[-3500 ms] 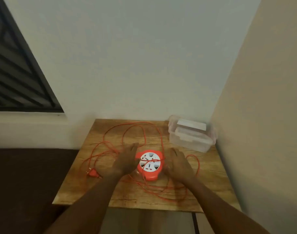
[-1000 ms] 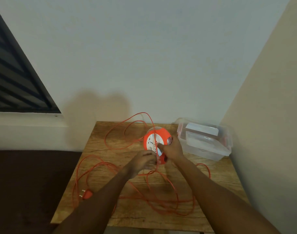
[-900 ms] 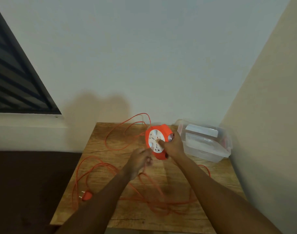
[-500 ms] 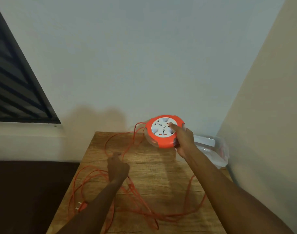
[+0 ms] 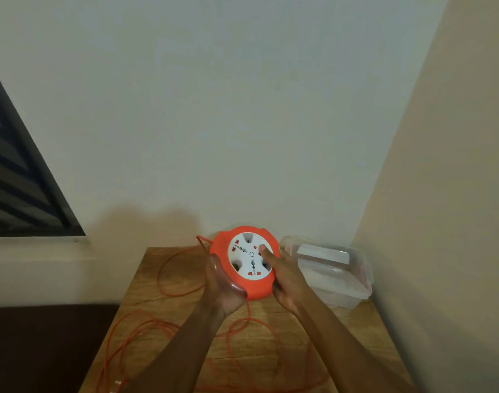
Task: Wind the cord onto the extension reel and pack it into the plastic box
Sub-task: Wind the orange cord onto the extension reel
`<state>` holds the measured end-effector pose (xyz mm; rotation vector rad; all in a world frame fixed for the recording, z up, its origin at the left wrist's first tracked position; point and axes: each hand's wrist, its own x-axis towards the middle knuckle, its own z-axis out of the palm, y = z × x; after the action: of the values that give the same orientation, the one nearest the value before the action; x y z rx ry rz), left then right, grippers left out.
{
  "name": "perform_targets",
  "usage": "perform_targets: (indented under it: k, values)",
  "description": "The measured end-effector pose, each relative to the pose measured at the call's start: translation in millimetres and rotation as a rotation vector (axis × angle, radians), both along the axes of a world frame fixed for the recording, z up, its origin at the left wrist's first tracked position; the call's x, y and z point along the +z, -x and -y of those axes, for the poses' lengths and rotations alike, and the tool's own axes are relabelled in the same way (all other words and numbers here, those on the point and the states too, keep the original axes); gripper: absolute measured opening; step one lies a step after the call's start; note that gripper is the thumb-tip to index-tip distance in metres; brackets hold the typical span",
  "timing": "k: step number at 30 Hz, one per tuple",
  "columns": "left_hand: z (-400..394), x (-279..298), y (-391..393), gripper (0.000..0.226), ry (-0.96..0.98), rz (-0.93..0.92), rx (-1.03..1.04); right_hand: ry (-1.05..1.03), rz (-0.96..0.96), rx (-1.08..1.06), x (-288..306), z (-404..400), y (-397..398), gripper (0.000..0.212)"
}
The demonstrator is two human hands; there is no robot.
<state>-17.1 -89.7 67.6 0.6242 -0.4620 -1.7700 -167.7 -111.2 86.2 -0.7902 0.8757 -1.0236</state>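
I hold the round orange extension reel (image 5: 244,260) up above the table, its white socket face tilted toward me. My left hand (image 5: 224,290) cups its left and lower rim. My right hand (image 5: 285,279) grips the right side, thumb lying on the white face. The orange cord (image 5: 174,290) hangs from the reel and lies in loose loops across the wooden table (image 5: 146,282). Its plug end (image 5: 116,384) shows near the bottom left edge. The clear plastic box (image 5: 330,272), lid on, stands at the table's back right corner.
A pale wall runs right behind the table and another wall closes the right side next to the box. A dark window (image 5: 18,188) sits at the left. The floor left of the table is dark.
My left hand left the cord on the table and came up to the reel's left rim. The reel came lower and nearer to me, now held in both hands.
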Motion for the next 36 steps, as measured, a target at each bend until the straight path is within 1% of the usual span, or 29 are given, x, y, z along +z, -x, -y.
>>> perform_targets:
  k: [3,5,7,9,11,13,14,16,17,18,19,21,23,24,26,28,30,33,36]
  values:
    - [2.7,-6.4,-7.0,0.08,-0.051,-0.045,-0.002,0.13,-0.315,-0.088,1.6,-4.2,-1.0,0.037]
    - [5.0,-11.0,-14.2,0.084,-0.075,-0.057,-0.006,0.18,-0.446,-0.163,-0.4,-6.8,-1.9,0.034]
    - [7.0,-13.4,-20.5,0.081,-0.094,-0.04,0.035,0.199,-0.519,-0.235,-2.7,-11.0,-4.6,0.036]
    - [9.2,-16.0,-27.0,0.07,-0.085,-0.007,0.08,0.229,-0.575,-0.272,-6.3,-13.7,-8.3,0.038]
    - [8.2,-17.5,-30.1,0.061,-0.048,0.034,0.079,0.245,-0.613,-0.259,-8.9,-15.7,-12.8,0.045]
    - [7.7,-21.1,-31.3,0.062,-0.049,0.083,0.068,0.271,-0.688,-0.225,-9.5,-17.0,-16.1,0.055]
    - [7.9,-22.9,-31.5,0.06,-0.062,0.106,0.065,0.32,-0.81,-0.22,-9.1,-17.4,-15.6,0.06]
    - [8.1,-26.7,-32.1,0.047,-0.094,0.12,0.049,0.506,-1.171,-0.215,-6.4,-22.2,-11.1,0.07]
    - [7.9,-28.6,-33.2,0.043,-0.112,0.118,0.043,0.666,-1.279,-0.183,-3.3,-25.5,-8.3,0.071]
    - [7.6,-30.3,-34.5,0.041,-0.122,0.114,0.036,0.834,-1.339,-0.101,0.5,-27.8,-5.7,0.068]
    - [7.4,-31.6,-35.7,0.04,-0.125,0.116,0.029,0.972,-1.388,0.025,4.5,-29.0,-3.5,0.063]
    - [7.4,-32.6,-37.1,0.039,-0.117,0.143,0.007,1.129,-1.505,0.266,13.2,-29.4,-1.1,0.057]
    - [5.9,-29.3,-36.5,0.045,-0.097,0.203,-0.03,1.216,-1.62,0.378,22.2,-26.9,-0.6,0.055]
    - [6.1,-28.6,-36.8,0.053,-0.09,0.229,-0.049,1.25,-1.677,0.414,25.2,-25.5,-0.2,0.056]
    - [7.5,-28.9,-38.9,0.069,-0.086,0.266,-0.081,1.297,-1.792,0.486,29.1,-23.7,1.1,0.063]
    - [10.3,-29.8,-40.3,0.078,-0.094,0.296,-0.092,1.336,-1.896,0.558,33.2,-21.3,2.3,0.073]
    - [11.2,-28.5,-39.6,0.078,-0.096,0.302,-0.106,1.398,-1.968,0.595,38.0,-19.5,0.5,0.073]
    - [11.9,-25.9,-37.5,0.073,-0.079,0.267,-0.089,1.554,-2.047,0.562,43.4,-16.7,-6.7,0.062]
    - [15.1,-19.3,-37.5,0.082,-0.082,0.257,-0.027,1.644,-2.066,0.54,46.5,-10.8,-9.0,0.061]
